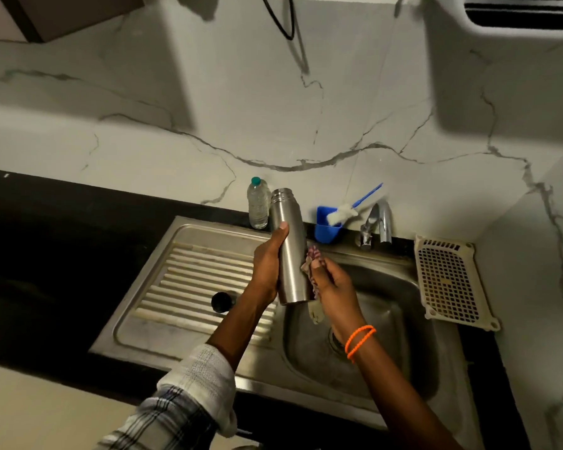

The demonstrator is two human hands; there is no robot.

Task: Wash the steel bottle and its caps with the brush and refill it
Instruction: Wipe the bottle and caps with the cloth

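My left hand [268, 264] grips the uncapped steel bottle [288, 245] upright over the sink's left edge, thumb on its side. Against the bottle's right side my right hand [333, 284] presses a crumpled patterned cloth [314, 259]. A dark cap [222, 301] lies on the ribbed drainboard [189, 287], just left of my left forearm. The bottle brush [345, 213], white bristles and blue handle, rests in a blue holder [326, 232] behind the sink.
A clear plastic water bottle [258, 203] with a green cap stands behind the steel bottle. The tap [376, 225] rises at the back of the steel sink basin [390, 319]. A cream perforated tray [449, 280] lies at the right. A marble wall is behind.
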